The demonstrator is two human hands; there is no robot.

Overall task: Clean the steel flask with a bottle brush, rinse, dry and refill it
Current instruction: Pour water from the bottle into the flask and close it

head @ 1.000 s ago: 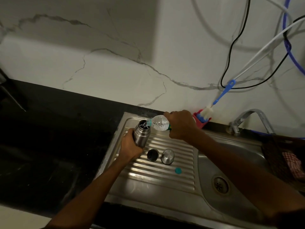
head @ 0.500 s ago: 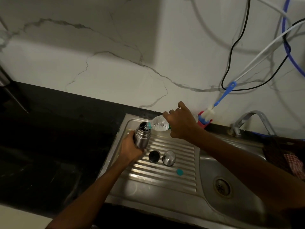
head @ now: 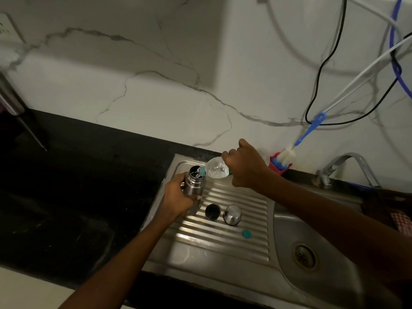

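The steel flask [head: 194, 183] stands open-mouthed on the ribbed drainboard [head: 234, 221], and my left hand [head: 178, 198] grips its body. My right hand [head: 246, 167] holds a clear plastic water bottle [head: 217, 168] tipped on its side, its neck at the flask's mouth, with water running in. Beside the flask lie the black inner stopper [head: 212, 211], the steel cap [head: 232, 214] and the bottle's small teal cap [head: 246, 233]. The blue-handled bottle brush [head: 296, 146] leans against the wall in a red holder [head: 277, 163].
The sink basin with its drain [head: 304, 255] lies to the right, the tap [head: 347, 166] behind it. A dark cloth and a checked cloth [head: 401, 219] sit at the right edge. Cables [head: 321, 70] hang on the marble wall. Black countertop [head: 66, 186] spreads left.
The bottle has tilted a little further toward the flask's mouth, and my right hand has risen slightly. The flask and my left hand stay in place.
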